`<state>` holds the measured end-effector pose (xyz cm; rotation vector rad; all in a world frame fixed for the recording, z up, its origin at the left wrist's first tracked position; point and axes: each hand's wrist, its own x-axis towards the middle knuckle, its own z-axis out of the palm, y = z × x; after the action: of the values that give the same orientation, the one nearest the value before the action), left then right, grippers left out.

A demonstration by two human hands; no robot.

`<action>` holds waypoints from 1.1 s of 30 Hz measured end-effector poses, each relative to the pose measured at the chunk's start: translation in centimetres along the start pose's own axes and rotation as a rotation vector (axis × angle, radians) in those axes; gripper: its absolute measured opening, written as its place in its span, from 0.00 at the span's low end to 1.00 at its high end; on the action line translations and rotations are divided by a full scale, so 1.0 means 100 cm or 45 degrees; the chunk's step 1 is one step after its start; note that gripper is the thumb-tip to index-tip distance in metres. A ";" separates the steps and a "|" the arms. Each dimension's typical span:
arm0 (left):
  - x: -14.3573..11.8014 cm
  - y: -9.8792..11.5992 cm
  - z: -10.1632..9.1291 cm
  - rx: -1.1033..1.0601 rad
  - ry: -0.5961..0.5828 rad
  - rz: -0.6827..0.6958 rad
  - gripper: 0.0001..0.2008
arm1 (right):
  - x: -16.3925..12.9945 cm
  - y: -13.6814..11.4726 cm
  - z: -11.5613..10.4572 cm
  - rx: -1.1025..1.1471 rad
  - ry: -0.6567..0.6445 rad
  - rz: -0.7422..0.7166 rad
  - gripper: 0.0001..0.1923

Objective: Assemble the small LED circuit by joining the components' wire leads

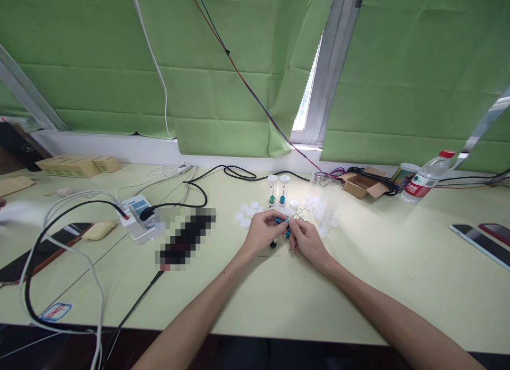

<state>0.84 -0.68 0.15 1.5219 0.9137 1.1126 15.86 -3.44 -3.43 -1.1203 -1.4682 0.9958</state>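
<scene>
My left hand (261, 233) and my right hand (306, 240) meet over the pale green table (378, 274), and together they pinch a small cluster of blue parts with thin metal leads (284, 224). Just beyond my fingers lie several white caps (245, 214). Two capped clear vials (278, 189) stand behind them, one with a green part inside, one with a blue part. To the right of the vials stand several empty clear vials (323, 203). A small dark bit (273, 245) lies under my left hand.
A power strip (137, 215) with black and white cables sits at the left, near a phone (48, 250). A cardboard box (360, 183), a jar and a water bottle (426, 183) stand at the back right. Two tablets or phones (480, 240) lie far right.
</scene>
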 end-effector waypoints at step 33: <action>0.002 -0.006 -0.001 0.034 0.018 -0.001 0.10 | 0.000 0.000 0.001 -0.017 -0.011 -0.002 0.24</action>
<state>0.82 -0.33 -0.41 1.5371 0.9417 1.1157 15.79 -3.40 -3.47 -1.1253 -1.4845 0.9921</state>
